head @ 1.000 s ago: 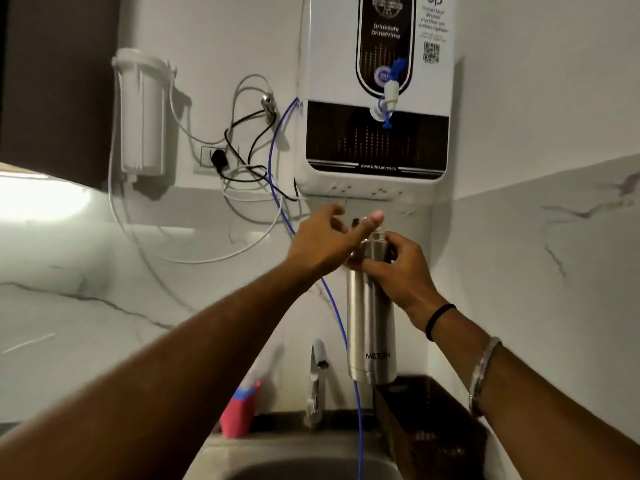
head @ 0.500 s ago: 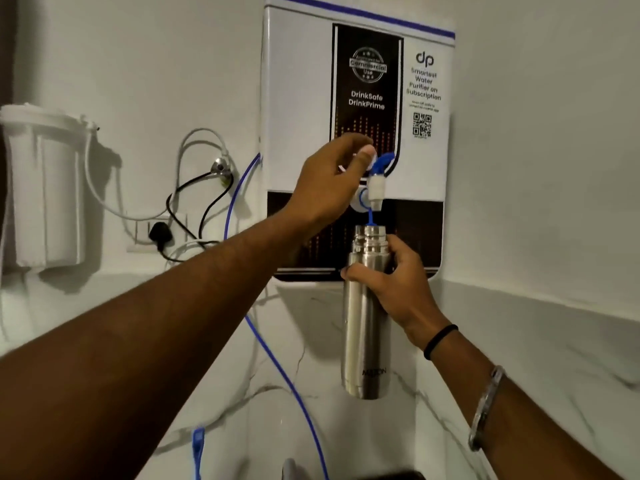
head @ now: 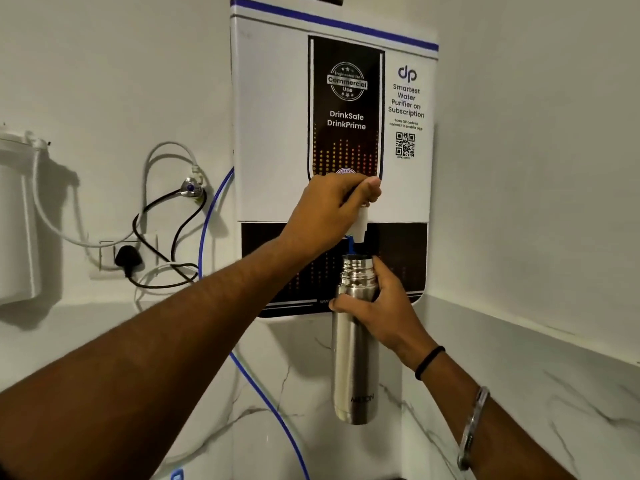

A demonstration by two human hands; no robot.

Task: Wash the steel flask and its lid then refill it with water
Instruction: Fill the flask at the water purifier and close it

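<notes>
The steel flask (head: pixel 353 362) hangs upright in the air with its mouth open, directly under the white tap spout (head: pixel 360 225) of the wall-mounted water purifier (head: pixel 277 133). My right hand (head: pixel 381 306) grips the flask around its neck and shoulder. My left hand (head: pixel 332 206) is curled over the tap's lever, which it hides. The flask's lid is not in view. Whether water flows cannot be made out.
A blue hose (head: pixel 242 368) runs down the wall left of the purifier. Black and white cables loop to a wall socket (head: pixel 128 258). A white filter housing (head: pixel 17 216) hangs at far left. Marble walls meet in a corner behind the flask.
The flask rose from above the sink to under the tap. My left hand left the flask's mouth and closed over the tap lever. The view tilted upward.
</notes>
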